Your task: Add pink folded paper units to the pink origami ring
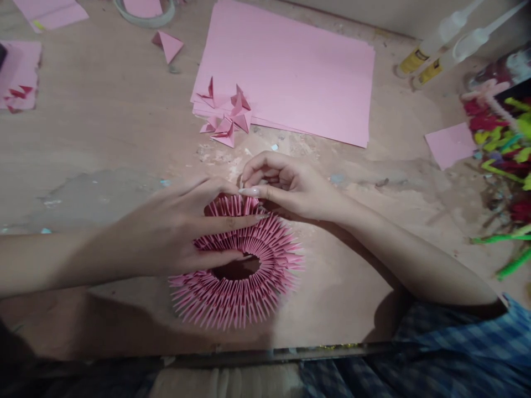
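A round ring of folded pink paper pieces, with pointed tips fanning outward and a hole in the middle, lies on the table in front of me. My left hand grips its far left part, thumb reaching into the hole and fingers spread over the folds. At the far edge of the ring, my right hand pinches with thumb and forefinger beside my left fingertips. What lies in that pinch is too small and covered to make out. Several loose folded pink paper triangles sit beyond my hands.
A stack of pink paper sheets lies at the back. Two glue bottles lean at the back right, near colourful pipe cleaners and a small pink paper square. A roll of tape stands at the back left.
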A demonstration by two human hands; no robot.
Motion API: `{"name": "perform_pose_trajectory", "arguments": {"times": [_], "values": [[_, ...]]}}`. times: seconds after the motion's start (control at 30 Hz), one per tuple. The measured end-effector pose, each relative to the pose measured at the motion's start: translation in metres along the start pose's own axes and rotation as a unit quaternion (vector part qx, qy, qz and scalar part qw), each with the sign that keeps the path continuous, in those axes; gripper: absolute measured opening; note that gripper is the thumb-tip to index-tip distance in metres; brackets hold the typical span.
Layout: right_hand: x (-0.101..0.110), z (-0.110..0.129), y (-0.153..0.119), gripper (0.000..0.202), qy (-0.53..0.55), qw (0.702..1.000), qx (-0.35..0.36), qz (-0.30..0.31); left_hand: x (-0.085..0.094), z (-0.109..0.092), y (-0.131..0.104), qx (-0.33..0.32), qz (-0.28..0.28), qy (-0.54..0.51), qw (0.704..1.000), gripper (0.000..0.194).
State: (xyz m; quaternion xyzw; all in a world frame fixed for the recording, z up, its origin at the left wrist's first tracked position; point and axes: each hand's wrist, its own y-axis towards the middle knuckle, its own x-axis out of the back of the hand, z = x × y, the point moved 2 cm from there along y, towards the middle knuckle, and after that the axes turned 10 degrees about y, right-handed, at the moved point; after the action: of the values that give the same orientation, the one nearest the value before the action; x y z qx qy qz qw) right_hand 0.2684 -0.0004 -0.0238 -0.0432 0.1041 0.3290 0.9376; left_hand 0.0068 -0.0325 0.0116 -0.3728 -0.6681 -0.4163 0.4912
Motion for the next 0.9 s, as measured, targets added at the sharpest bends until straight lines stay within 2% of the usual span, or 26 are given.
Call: {"name": "perform_pose_trajectory", "arguments": {"times": [0.47,0.7,0.9], "values": [[0.0008,-0.0003,0.0005,0.038,-0.018,1.0,-0.006,0.003,-0.0006,0.0038,0.0028,-0.002,0.004,-0.002,1.0,0.047],[-0.0006,-0.0013,-0.0011,0.038,-0.012,1.0,-0.003,-0.004,-0.0022,-0.0016,0.0045,-0.011,-0.032,0.023,0.999,0.045],[-0.0016,-0.0008,-0.0035,0.03,-0.006,1.0,0.006,0.002,-0.0015,0.001,0.0002,0.0,-0.011,0.03,0.999,0.044]]}}
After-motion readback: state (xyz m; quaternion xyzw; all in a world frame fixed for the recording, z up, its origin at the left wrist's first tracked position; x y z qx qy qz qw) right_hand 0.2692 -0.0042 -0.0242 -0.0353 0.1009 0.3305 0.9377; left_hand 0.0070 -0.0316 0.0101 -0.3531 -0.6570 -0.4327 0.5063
